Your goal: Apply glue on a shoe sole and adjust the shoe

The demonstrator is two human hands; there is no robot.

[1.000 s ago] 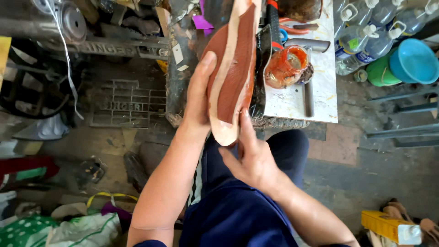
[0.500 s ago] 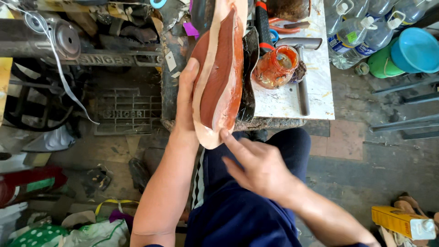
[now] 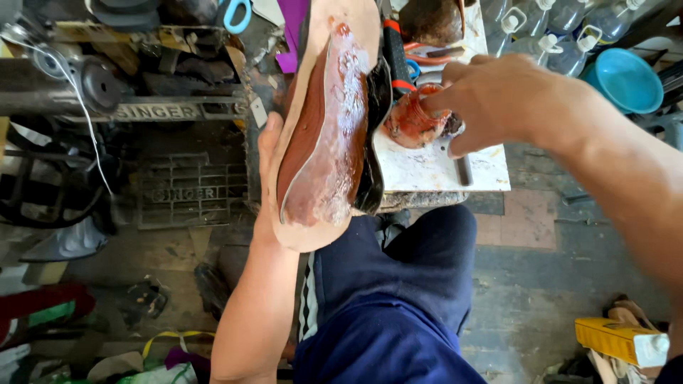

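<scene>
My left hand [image 3: 269, 160] holds up a long shoe sole [image 3: 324, 135], tan at its rim and reddish brown inside, with a glossy wet smear along its right half. My right hand [image 3: 498, 99] reaches over the small white table [image 3: 427, 171], fingertips dipped into a small orange-red glue pot [image 3: 411, 121]. My blue-trousered legs [image 3: 398, 299] fill the lower middle.
A treadle sewing machine frame [image 3: 181, 188] stands at the left with scraps around it. Clear plastic bottles [image 3: 562, 28] and a blue bowl [image 3: 626, 78] sit at the top right. A yellow box [image 3: 619, 341] lies on the floor at the lower right.
My right hand has left the heel end of the sole and moved up and right to the glue pot. The left hand still holds the sole up.
</scene>
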